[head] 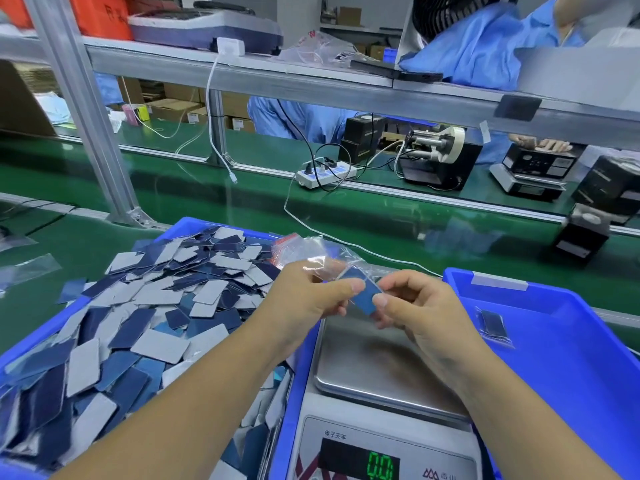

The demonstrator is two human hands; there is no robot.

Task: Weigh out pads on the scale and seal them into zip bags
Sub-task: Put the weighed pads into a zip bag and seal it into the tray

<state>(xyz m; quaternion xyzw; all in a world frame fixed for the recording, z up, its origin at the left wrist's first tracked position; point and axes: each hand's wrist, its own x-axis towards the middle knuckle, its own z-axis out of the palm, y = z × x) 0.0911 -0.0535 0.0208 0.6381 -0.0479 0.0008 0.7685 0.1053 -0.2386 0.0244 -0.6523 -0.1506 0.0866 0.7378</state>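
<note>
Above the steel pan of the scale (377, 362), my left hand (308, 296) and my right hand (415, 303) together hold a small stack of blue pads (363, 294). A clear zip bag (322, 252) with a red strip rises from my left fingers; the pads sit at its mouth. The scale's pan is bare and its green display (379, 465) reads 0.0. A blue bin (194, 226) on the left is heaped with loose blue and grey pads (145, 306).
A blue tray (571, 375) on the right holds one sealed bag of pads (493, 325). Beyond runs a green conveyor belt (207, 199) with a power strip (325, 173), cables and label machines. People in blue coats work across the line.
</note>
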